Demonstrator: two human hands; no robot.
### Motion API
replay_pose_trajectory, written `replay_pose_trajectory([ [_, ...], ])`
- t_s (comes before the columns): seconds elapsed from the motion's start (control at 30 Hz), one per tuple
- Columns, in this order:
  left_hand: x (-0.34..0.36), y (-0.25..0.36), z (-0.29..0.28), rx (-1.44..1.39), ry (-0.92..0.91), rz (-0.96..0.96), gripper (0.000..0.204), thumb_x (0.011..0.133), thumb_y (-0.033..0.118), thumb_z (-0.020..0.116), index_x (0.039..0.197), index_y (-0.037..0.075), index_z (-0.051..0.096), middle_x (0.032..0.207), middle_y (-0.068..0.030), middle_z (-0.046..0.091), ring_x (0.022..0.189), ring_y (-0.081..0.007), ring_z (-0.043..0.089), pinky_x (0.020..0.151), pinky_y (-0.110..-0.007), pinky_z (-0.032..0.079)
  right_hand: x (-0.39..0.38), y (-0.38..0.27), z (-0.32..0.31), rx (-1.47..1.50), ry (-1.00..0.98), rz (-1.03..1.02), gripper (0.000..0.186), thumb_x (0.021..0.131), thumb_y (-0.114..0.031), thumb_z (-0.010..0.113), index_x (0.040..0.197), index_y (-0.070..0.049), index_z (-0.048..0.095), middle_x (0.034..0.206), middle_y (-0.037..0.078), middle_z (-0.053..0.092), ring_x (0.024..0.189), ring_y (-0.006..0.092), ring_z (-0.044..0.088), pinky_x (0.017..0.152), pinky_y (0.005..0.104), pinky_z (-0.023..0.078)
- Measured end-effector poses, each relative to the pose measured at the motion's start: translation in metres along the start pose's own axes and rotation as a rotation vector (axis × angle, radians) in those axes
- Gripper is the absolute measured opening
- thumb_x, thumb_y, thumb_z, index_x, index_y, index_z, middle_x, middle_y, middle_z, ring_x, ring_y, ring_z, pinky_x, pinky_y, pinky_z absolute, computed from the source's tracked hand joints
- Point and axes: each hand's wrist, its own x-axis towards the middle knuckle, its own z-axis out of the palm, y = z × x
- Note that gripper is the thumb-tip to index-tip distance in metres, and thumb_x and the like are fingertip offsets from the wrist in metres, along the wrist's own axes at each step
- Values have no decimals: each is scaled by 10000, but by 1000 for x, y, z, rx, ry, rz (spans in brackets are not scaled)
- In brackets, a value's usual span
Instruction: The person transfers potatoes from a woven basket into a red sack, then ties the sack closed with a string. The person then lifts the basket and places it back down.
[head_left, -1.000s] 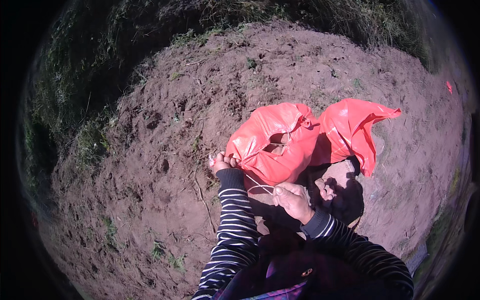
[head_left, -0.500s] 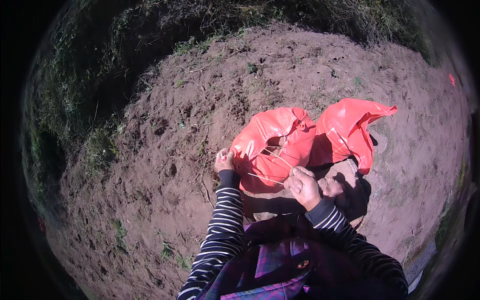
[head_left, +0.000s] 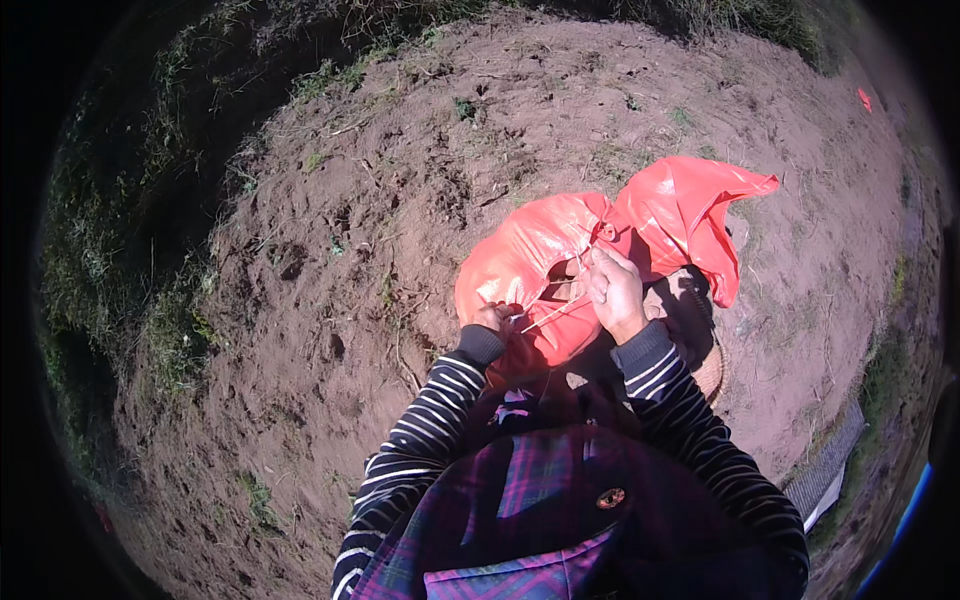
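A bright red-orange sack [head_left: 508,246] lies on the soil in front of me, its mouth gathered inward around a small brown gap. Pale cord [head_left: 550,314] crosses that gap between my hands. At the sack's near left edge, my left hand [head_left: 495,319] is closed in a pinch; its fingertips lie in shadow, and it seems to have the sack's edge. My right hand [head_left: 617,292] is closed on the cord over the right side of the mouth. What fills the sack cannot be made out.
A second red-orange sack [head_left: 690,212] touches the first at its far right. A tan woven-looking thing [head_left: 711,374] lies partly shaded beside my right wrist. Shrubs [head_left: 170,240] border the rough soil [head_left: 300,350] at left. A small red object [head_left: 864,99] lies far right.
My right hand has moved up and away from me, over the sack's mouth. My left hand has shifted right, toward the gap. The cord runs shorter between them, and the view has tilted.
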Motion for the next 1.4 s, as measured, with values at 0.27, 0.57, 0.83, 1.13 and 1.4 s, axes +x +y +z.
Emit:
replay_pose_trajectory([
  [0.27, 37, -34, 5, 82, -540, -119, 230, 708, 258, 572, 822, 59, 586, 679, -126, 573, 656, -242, 556, 637, -311, 446, -20, 0, 22, -82, 134, -64, 157, 836, -148, 474, 746, -21, 492, 454, -46, 333, 360, 47, 283, 375, 190, 261],
  [0.57, 42, -77, 3, 62, -708, 591, 142, 783, 212, 463, 808, 118, 566, 742, -22, 551, 668, -168, 546, 609, -306, 442, -5, 3, -2, -142, 137, 117, 158, 826, -132, 471, 751, 0, 515, 465, -37, 374, 365, 39, 299, 357, 187, 251],
  [0.83, 33, 23, -18, 296, -472, -148, 406, 736, 475, 500, 665, 88, 601, 565, -133, 557, 561, -258, 569, 542, -368, 447, 18, 1, 8, -239, -35, 96, 180, 800, -138, 489, 666, -20, 514, 447, -47, 351, 338, 37, 290, 309, 203, 223],
  [1.13, 27, -6, -11, 340, -350, 148, 285, 783, 286, 427, 969, 107, 547, 798, -151, 586, 795, -278, 573, 670, -355, 455, 59, 8, -7, -389, -50, 54, 200, 802, -144, 472, 746, 34, 543, 443, 9, 419, 309, 79, 353, 297, 223, 276],
  [1.4, 6, -18, -10, -500, -258, -141, 100, 683, -2, 514, 758, 42, 564, 645, -32, 521, 561, -124, 477, 501, -257, 395, 125, 49, -12, -577, -50, -161, 156, 764, -94, 510, 672, 19, 565, 562, 18, 502, 526, 80, 432, 480, 237, 358],
])
